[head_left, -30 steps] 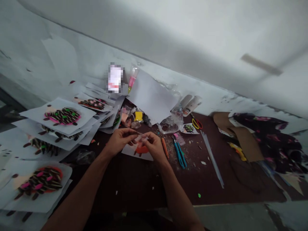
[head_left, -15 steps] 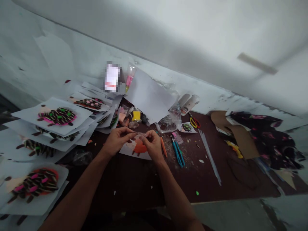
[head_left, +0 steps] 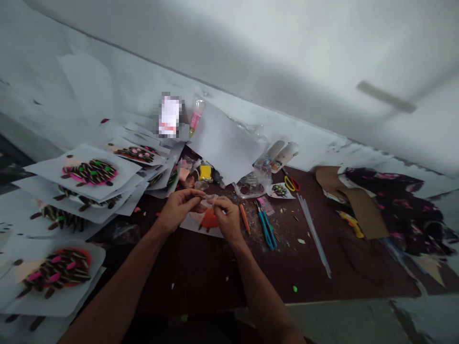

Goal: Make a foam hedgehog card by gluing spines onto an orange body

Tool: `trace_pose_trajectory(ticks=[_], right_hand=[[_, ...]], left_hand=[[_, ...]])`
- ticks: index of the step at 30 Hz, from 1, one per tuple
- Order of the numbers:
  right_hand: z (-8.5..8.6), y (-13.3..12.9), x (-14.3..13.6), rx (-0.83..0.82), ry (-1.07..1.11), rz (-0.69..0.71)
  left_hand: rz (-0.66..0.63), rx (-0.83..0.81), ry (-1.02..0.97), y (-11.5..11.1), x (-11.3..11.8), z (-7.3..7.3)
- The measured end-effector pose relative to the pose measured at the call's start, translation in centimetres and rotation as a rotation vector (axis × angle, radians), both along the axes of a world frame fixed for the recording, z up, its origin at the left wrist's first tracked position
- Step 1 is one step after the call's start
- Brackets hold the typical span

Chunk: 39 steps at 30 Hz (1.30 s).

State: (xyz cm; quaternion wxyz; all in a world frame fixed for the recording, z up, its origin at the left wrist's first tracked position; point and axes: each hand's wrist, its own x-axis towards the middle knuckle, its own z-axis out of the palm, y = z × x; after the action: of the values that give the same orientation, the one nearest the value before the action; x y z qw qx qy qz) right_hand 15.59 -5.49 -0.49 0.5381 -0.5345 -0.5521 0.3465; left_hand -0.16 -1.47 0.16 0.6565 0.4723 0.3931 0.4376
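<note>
My left hand point(head_left: 177, 208) and my right hand point(head_left: 227, 216) are close together above a white sheet with an orange shape point(head_left: 208, 219). Between their pinched fingers is a small clear plastic wrapper point(head_left: 206, 199); what it may contain is too small to tell. The sheet lies flat on the dark table, partly hidden by both hands. An orange stick-like tool point(head_left: 244, 219) lies just right of my right hand, beside the blue-handled scissors point(head_left: 266, 226).
Sheets with hedgehog figures point(head_left: 89, 172) are piled at the left. Behind my hands are a yellow packet point(head_left: 205, 172) and a blank white sheet point(head_left: 225, 143). Rightward lie yellow-red scissors point(head_left: 291, 183), clear sticks point(head_left: 314, 235), a yellow glue gun point(head_left: 351, 224) and dark cloth point(head_left: 405, 210).
The whole view has shifted slightly. The fingers of my right hand have curled in more, and the wrapper between my hands shows a little differently.
</note>
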Motion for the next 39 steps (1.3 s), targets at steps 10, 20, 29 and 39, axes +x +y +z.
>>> trace_pose_trajectory(ticks=[10,20,29,39], right_hand=[[0.3,0.1,0.1,-0.038,0.061,0.015],[-0.3,0.3,0.5,-0.070,-0.015,-0.025],[-0.5,0.5,0.4,-0.085,-0.005,-0.010],[0.0,3.0,3.0,-0.035,-0.264,-0.232]], left_hand=[[-0.052,0.030,0.134,-0.1,0.0,0.2],[0.054,0.020,-0.063,0.1,0.2,-0.6],[0.118,0.098,0.057,0.6,0.1,-1.1],[0.149,0.662,0.962,0.9,0.1,-3.4]])
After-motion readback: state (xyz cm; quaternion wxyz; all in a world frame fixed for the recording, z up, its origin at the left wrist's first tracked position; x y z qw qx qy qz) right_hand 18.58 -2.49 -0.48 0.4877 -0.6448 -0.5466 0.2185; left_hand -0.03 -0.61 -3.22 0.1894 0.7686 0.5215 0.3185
